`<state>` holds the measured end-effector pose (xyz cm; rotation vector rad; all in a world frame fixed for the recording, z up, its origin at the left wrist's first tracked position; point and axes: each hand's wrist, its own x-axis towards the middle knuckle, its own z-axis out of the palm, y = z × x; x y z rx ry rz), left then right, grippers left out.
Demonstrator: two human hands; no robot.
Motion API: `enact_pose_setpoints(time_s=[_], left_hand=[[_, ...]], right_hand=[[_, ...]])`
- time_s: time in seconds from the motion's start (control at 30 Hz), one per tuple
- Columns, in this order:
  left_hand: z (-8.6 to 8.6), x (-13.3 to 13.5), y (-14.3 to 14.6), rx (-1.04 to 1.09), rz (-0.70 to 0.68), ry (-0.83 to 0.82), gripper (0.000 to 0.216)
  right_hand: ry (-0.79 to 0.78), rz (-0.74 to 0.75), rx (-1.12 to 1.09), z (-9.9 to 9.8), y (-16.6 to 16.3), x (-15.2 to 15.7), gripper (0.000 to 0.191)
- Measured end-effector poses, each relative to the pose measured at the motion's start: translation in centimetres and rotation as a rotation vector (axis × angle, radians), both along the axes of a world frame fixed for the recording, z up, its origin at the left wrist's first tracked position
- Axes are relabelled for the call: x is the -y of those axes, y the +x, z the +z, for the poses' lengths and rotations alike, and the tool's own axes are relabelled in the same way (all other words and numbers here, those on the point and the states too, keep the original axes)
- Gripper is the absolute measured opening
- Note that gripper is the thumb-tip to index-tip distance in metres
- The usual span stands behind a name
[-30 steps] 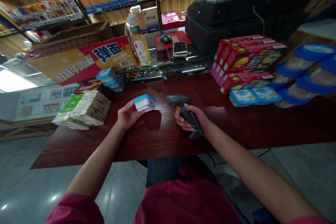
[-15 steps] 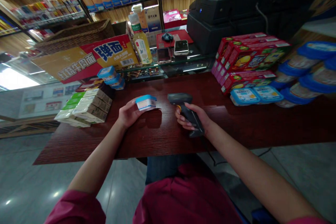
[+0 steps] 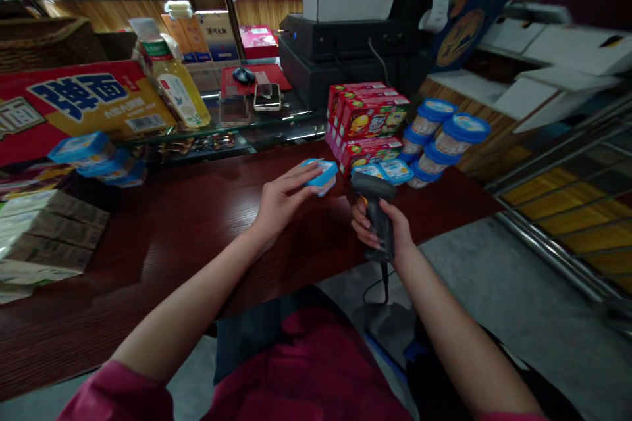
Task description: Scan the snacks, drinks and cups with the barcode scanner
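My left hand [image 3: 281,200] grips a small tub with a blue lid [image 3: 320,175], held just above the dark red wooden counter [image 3: 187,223]. My right hand [image 3: 382,230] is wrapped round the handle of a black barcode scanner [image 3: 375,207], whose head points toward the tub. The scanner's cable drops to the floor below the hand. The tub sits close to the left of the scanner head and near two flat blue-lidded packs [image 3: 388,171] by the red boxes.
Stacked red boxes [image 3: 368,122] and blue-lidded cups [image 3: 442,138] stand at the counter's right end. Boxed cartons [image 3: 44,233] and blue tubs [image 3: 91,154] lie at the left. Behind are a juice bottle [image 3: 172,79], a phone [image 3: 267,97], a black register [image 3: 345,52] and a noodle carton [image 3: 74,102].
The view has swung right. My left hand has carried the tub rightward, toward the red boxes. The scanner in my right hand now stands more upright, beside the tub.
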<state>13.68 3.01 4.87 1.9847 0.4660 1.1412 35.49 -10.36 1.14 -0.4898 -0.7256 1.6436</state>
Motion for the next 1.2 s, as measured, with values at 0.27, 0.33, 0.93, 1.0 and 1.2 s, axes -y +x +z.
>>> enact_pose_setpoints(time_s=[0.27,0.33,0.93,1.0,1.2], left_hand=[[-0.7,1.8,16.5,-0.213,0.099,0.372,0.032],[-0.7,2.7,18.7,-0.35,0.153,0.386,0.033],[1.2,3.2,19.4,-0.751,0.136,0.749,0.041],[0.4,3.3,20.0,-0.698,0.156,0.738,0.042],[-0.6,2.9,20.8,-0.58,0.143,0.729,0.04]], right_hand=[[0.016,-0.495,-0.022,0.1,5.5,4.4,0.032],[0.03,-0.552,-0.056,-0.1,5.9,4.8,0.033],[0.068,-0.565,-0.278,-0.9,6.1,5.0,0.032],[0.038,-0.596,-0.221,-0.7,6.0,5.0,0.032],[0.02,-0.609,-0.083,0.2,5.4,4.9,0.03]])
